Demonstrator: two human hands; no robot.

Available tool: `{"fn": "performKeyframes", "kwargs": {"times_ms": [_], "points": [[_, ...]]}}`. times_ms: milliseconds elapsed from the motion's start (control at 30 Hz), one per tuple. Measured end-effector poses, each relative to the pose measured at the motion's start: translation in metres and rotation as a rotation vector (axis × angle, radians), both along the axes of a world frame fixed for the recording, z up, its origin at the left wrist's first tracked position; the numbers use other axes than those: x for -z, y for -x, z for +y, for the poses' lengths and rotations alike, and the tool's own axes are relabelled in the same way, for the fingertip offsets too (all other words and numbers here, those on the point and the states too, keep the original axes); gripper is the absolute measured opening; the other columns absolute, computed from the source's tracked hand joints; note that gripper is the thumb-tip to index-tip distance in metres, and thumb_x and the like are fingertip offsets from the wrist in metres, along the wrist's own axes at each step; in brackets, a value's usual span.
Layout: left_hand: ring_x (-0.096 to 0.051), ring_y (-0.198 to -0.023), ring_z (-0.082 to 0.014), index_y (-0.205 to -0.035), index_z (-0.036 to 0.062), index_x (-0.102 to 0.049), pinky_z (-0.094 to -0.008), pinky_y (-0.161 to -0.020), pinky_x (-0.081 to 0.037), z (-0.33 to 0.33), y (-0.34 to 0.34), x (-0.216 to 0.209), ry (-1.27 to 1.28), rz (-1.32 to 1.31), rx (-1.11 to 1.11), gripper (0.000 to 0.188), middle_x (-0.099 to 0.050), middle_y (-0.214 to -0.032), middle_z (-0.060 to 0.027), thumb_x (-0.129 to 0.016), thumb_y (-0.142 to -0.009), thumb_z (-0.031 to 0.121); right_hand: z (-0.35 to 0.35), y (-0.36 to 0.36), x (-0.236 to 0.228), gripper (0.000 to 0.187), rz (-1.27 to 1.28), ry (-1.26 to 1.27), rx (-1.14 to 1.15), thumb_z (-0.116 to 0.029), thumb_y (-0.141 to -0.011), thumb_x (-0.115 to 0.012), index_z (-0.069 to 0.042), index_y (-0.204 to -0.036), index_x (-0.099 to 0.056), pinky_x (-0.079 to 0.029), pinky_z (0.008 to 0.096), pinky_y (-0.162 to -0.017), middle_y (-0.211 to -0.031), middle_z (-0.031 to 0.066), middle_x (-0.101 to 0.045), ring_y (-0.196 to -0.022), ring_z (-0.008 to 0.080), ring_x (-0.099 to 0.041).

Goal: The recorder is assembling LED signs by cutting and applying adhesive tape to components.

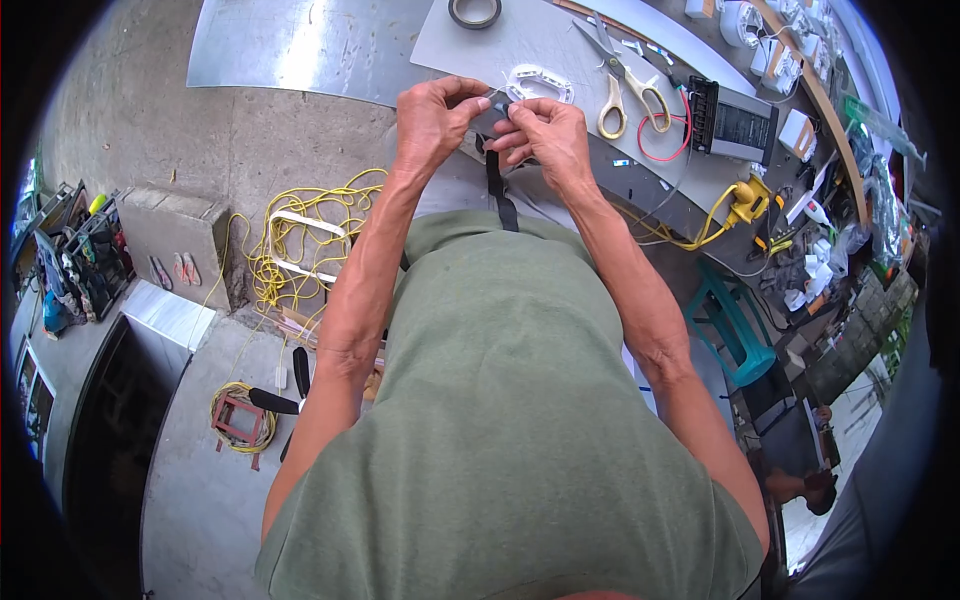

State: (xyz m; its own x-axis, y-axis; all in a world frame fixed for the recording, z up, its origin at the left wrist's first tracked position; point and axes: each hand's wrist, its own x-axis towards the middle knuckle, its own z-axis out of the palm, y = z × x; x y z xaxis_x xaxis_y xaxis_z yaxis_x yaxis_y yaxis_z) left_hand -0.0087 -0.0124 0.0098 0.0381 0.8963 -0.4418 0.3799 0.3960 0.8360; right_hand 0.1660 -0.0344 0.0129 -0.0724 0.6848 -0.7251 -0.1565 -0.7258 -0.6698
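Observation:
My left hand is closed in a pinch, with a thin pale wire at its fingertips. Close beside it, my right hand pinches a small dark strip between thumb and forefinger. Both hands meet over the near edge of the worktable, and the fingers partly hide what lies between them. Just beyond them sits a white oval plastic frame. A roll of dark tape lies farther back. To the right rest scissors with cream handles.
A black boxy device with a red cable stands right of the scissors. Near it is a yellow plug. White lamp-like units line the far right. Below are a green plastic stool and tangled yellow cord on the floor.

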Motion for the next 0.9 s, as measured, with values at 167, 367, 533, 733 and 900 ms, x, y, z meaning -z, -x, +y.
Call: {"fn": "performKeyframes", "kwargs": {"times_ms": [167, 367, 533, 733, 900], "points": [[-0.071, -0.083, -0.0113, -0.102, 0.0033, -0.078, -0.0265, -0.075, -0.057, -0.002, 0.004, 0.004, -0.024, -0.066, -0.028, 0.017, -0.077, -0.09, -0.0075, -0.077, -0.086, 0.008, -0.002, 0.017, -0.005, 0.021, -0.226, -0.101, 0.053, -0.01, -0.097, -0.061, 0.01, -0.097, -0.066, -0.055, 0.0245, -0.044, -0.081, 0.0153, -0.073, -0.062, 0.019, -0.073], [-0.07, -0.083, -0.0111, -0.102, 0.0041, -0.078, -0.0268, -0.076, -0.056, -0.002, 0.003, 0.005, -0.028, -0.035, -0.022, 0.017, -0.077, -0.09, -0.0067, -0.077, -0.086, 0.009, -0.001, 0.027, -0.003, 0.02, -0.306, -0.131, 0.085, -0.008, -0.095, -0.062, 0.011, -0.096, -0.067, -0.054, 0.0244, -0.043, -0.079, 0.0141, -0.073, -0.061, 0.0174, -0.073], [-0.071, -0.083, -0.0113, -0.103, 0.0044, -0.078, -0.0269, -0.077, -0.056, 0.0, 0.003, 0.001, 0.005, -0.056, -0.011, 0.018, -0.077, -0.091, -0.0066, -0.076, -0.086, 0.009, 0.005, 0.027, -0.004, 0.019, -0.233, -0.112, 0.094, -0.007, -0.095, -0.06, 0.011, -0.097, -0.067, -0.054, 0.0245, -0.043, -0.079, 0.0142, -0.073, -0.061, 0.018, -0.073], [-0.07, -0.083, -0.0105, -0.103, 0.0047, -0.078, -0.0266, -0.076, -0.056, 0.0, 0.004, 0.002, 0.014, -0.053, -0.011, 0.017, -0.077, -0.091, -0.006, -0.076, -0.087, 0.008, 0.012, 0.028, -0.008, 0.02, -0.255, -0.108, 0.055, -0.007, -0.094, -0.06, 0.01, -0.096, -0.069, -0.055, 0.0249, -0.045, -0.077, 0.0138, -0.073, -0.06, 0.0187, -0.073], [-0.07, -0.083, -0.0099, -0.102, 0.0038, -0.078, -0.0259, -0.076, -0.056, 0.001, 0.005, 0.003, 0.024, -0.062, -0.017, 0.016, -0.077, -0.091, -0.0049, -0.075, -0.087, 0.006, 0.023, 0.019, -0.018, 0.021, -0.499, -0.203, -0.245, -0.01, -0.09, -0.061, 0.008, -0.091, -0.073, -0.056, 0.0256, -0.047, -0.071, 0.0116, -0.073, -0.057, 0.017, -0.072]]}}
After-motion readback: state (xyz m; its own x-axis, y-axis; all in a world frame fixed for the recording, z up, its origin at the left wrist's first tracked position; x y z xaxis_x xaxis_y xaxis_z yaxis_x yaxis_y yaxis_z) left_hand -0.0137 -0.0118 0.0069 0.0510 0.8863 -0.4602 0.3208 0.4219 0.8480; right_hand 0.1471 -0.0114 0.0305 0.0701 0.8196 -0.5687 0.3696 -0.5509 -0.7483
